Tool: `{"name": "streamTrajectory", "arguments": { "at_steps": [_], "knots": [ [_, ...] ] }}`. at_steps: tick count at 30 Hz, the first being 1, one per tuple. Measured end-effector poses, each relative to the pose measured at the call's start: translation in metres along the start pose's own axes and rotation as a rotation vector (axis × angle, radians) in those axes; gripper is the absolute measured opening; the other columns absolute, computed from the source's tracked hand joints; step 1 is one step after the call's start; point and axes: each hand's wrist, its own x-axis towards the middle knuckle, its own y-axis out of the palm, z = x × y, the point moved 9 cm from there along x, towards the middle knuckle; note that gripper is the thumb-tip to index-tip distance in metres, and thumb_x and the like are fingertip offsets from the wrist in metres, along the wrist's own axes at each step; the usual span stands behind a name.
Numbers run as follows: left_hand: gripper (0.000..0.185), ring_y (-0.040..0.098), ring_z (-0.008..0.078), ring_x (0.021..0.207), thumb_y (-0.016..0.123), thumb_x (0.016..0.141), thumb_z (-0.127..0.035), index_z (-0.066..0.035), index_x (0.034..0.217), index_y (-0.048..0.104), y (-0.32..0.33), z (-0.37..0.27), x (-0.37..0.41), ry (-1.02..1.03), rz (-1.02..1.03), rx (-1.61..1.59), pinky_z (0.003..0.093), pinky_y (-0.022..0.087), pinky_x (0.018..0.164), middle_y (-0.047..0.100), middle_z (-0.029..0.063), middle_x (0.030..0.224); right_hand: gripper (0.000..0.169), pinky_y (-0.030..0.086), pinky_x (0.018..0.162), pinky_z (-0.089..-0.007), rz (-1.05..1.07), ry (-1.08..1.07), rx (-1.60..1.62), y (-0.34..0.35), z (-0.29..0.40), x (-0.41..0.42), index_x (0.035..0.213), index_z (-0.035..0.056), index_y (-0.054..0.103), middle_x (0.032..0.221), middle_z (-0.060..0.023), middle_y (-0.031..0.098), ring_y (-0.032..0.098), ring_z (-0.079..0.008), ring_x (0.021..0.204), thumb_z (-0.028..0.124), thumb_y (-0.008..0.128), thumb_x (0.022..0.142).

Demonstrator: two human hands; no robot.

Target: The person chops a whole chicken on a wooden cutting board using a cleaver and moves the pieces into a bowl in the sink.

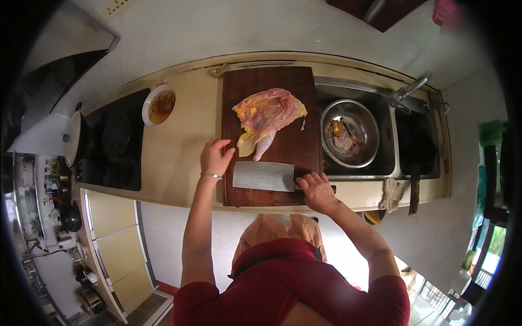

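A piece of raw chicken (269,111) with one drumstick pointing towards me lies on a dark wooden cutting board (301,81). Nearer to me, a cleaver (263,176) rests flat on the board, blade to the left and handle to the right. My right hand (317,191) lies over the cleaver's handle with bent fingers; part of the handle shows past it. At the board's left edge is my left hand (217,157), empty, thumb and fingers apart, close to the chicken's lower left end.
Right of the board, a metal bowl (369,157) with chicken pieces sits in the sink (389,146) below a faucet (412,87). A bowl of brown liquid (163,106) stands left, by the black cooktop (112,155). A cloth (392,194) hangs over the counter's front edge.
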Motion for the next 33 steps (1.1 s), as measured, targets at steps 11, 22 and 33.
{"name": "streamTrajectory", "arguments": {
  "at_steps": [11, 22, 33],
  "knots": [
    [0.039, 0.058, 0.0265, 0.077, 0.068, 0.065, -0.023, -0.007, 0.097, 0.053, 0.056, 0.001, 0.032, -0.205, 0.106, 0.205, 0.0373, 0.047, 0.066, 0.06, 0.0091, 0.081, 0.027, 0.047, 0.056, -0.0376, 0.107, 0.209, 0.313, -0.053, -0.026, -0.038, 0.088, 0.0025, 0.052, 0.074, -0.0132, 0.053, 0.056, -0.0298, 0.063, 0.003, 0.056, 0.061],
    [0.017, 0.059, 0.0135, 0.072, 0.063, 0.075, -0.019, -0.004, 0.078, 0.056, 0.072, 0.02, 0.033, -0.425, 0.354, -0.605, 0.0278, 0.049, 0.063, 0.058, 0.0056, 0.075, 0.027, 0.044, 0.056, -0.0353, 0.19, 0.506, 0.74, -0.05, -0.023, -0.048, 0.099, -0.0024, 0.047, 0.067, -0.0187, 0.056, 0.058, -0.0308, 0.062, 0.011, 0.056, 0.077],
    [0.015, 0.058, 0.0147, 0.057, 0.059, 0.08, -0.011, -0.002, 0.088, 0.051, 0.078, 0.035, 0.035, -0.427, 0.301, -0.74, 0.0279, 0.048, 0.043, 0.057, 0.006, 0.075, 0.028, 0.044, 0.06, -0.0448, 0.021, 0.6, 0.682, 0.002, 0.039, -0.029, 0.101, 0.0003, 0.041, 0.075, -0.0248, 0.057, 0.056, -0.0419, 0.073, 0.011, 0.054, 0.078]
  ]
}}
